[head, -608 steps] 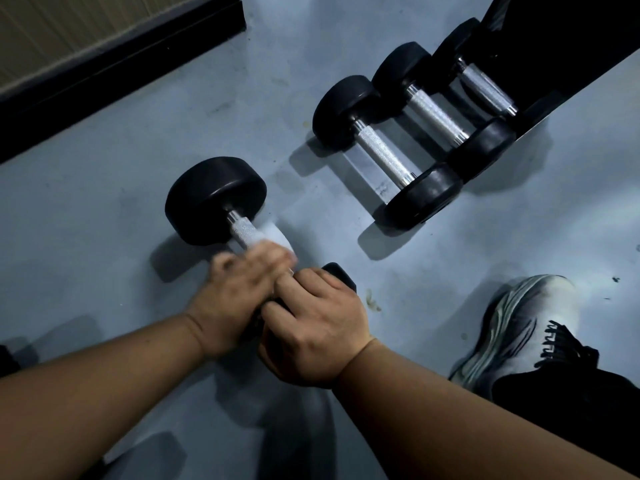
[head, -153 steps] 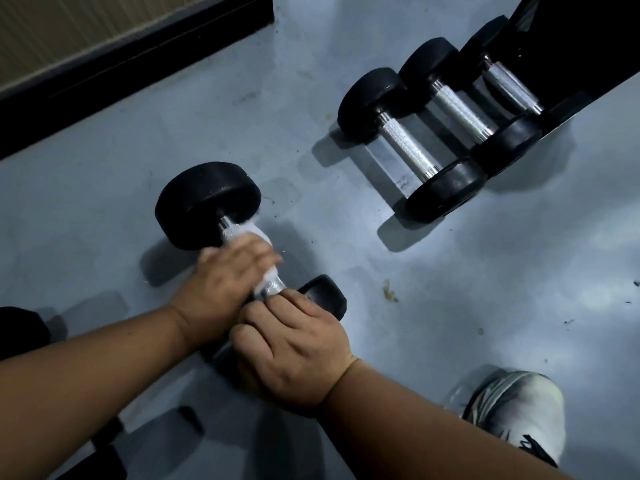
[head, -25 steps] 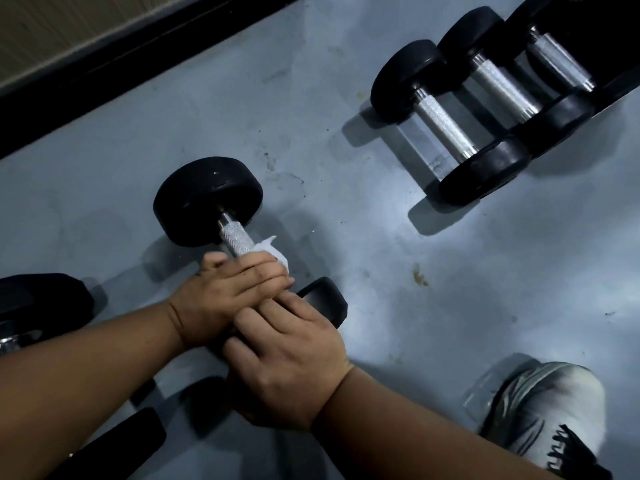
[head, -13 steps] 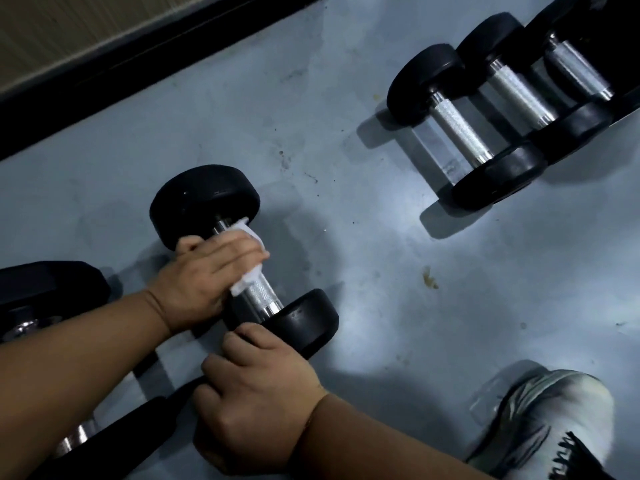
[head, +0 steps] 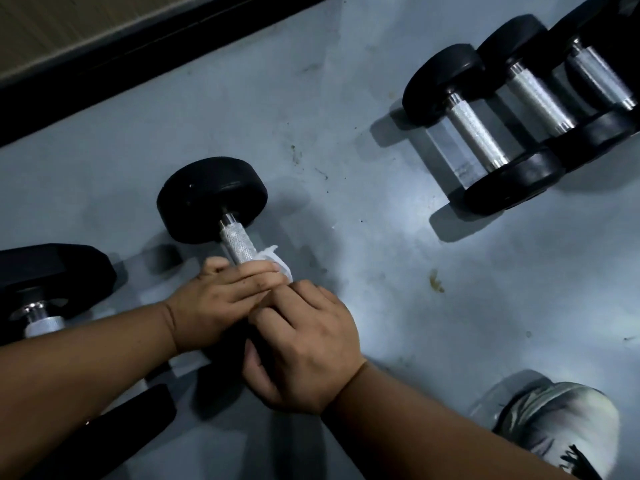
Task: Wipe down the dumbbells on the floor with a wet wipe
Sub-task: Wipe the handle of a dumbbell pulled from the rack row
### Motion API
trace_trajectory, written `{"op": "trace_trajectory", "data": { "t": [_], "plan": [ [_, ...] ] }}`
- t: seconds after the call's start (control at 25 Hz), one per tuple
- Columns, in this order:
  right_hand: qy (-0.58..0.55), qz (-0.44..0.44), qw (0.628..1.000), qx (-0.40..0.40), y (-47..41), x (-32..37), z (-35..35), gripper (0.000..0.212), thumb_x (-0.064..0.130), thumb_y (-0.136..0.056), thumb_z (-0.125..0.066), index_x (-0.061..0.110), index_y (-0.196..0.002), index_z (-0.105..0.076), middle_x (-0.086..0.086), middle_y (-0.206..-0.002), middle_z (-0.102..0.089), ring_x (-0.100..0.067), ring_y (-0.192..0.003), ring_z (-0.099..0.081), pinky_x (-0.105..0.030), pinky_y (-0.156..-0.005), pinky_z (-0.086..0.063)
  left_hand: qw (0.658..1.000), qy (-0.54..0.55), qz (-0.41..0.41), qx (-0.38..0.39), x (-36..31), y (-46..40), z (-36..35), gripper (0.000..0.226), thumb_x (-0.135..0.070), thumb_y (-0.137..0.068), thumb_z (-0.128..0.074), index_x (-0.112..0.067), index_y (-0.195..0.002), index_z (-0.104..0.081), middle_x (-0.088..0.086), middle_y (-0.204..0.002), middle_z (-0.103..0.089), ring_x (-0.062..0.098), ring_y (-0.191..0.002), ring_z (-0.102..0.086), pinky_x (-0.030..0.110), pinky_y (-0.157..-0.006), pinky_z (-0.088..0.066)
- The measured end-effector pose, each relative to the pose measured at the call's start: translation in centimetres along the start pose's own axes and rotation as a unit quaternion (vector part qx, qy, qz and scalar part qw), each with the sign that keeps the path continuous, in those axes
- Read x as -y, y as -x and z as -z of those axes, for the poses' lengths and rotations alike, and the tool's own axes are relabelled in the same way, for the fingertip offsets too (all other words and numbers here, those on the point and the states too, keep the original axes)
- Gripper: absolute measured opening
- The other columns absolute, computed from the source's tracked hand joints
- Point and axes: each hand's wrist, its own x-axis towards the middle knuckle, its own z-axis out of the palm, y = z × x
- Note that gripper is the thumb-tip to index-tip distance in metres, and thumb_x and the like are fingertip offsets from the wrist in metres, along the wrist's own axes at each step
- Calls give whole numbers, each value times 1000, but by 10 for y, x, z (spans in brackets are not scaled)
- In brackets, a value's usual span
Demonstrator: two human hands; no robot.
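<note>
The right hand (head: 301, 348) covers the dumbbell's (head: 212, 199) near head (hidden), fingers curled over it. The left hand (head: 214, 303) grips the wipe (head: 277, 261) around the handle, on the floor (head: 381, 271).

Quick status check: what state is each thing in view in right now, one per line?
Left hand: wraps the wet wipe round the dumbbell handle.
Right hand: curled over that dumbbell's near end, which is hidden.
Dumbbell being wiped: lying on the floor, far head uncovered.
Three dumbbells: side by side, untouched.
Shoe: planted on the floor.
</note>
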Motion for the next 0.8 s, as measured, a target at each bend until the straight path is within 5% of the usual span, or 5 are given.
{"op": "trace_trajectory", "data": {
  "t": [0.2,0.36,0.52,0.6,0.8],
  "plan": [
    [3,-8,1000,2,2,-2,-2,25,32,-91,-63,9,-90,-71,-9,-89,-64,-32,-76,-53,-44,-69,-45,986,-34,160,-12,28,-2,10,76,-9,-77,-63,-23,-149,-45,-1,-151,-51,21,-143,-44,45,-85,-43],
    [19,13,1000,-17,2,2,-2,24,33,-91,-66,10,-91,-71,-11,-92,-65,-31,-84,-56,-41,-74,-42,999,-2,35,15,-8,4,-1,37,-24,-102,-48,-25,-139,-50,-6,-148,-53,16,-140,-47,40,-82,-34],
    [24,44,998,-43,2,7,-9,21,31,-93,-66,13,-84,-66,-9,-84,-61,-29,-75,-50,-40,-71,-41,992,-29,124,-10,29,3,21,58,-7,-88,-55,-22,-144,-54,-3,-150,-57,16,-141,-49,51,-80,-46],
    [18,48,997,-53,3,9,-12,20,30,-93,-66,12,-83,-66,-9,-83,-60,-29,-74,-49,-40,-70,-43,987,-5,159,-25,20,6,21,55,-17,-91,-47,-14,-145,-57,0,-153,-53,21,-143,-47,58,-84,-46],
    [20,43,998,-51,3,9,-11,21,29,-93,-66,11,-84,-66,-10,-84,-61,-30,-74,-49,-40,-71,-43,995,38,95,-8,4,-2,25,48,-33,-109,-34,-10,-136,-66,-2,-148,-58,22,-140,-52,56,-83,-44]
  ]
}}
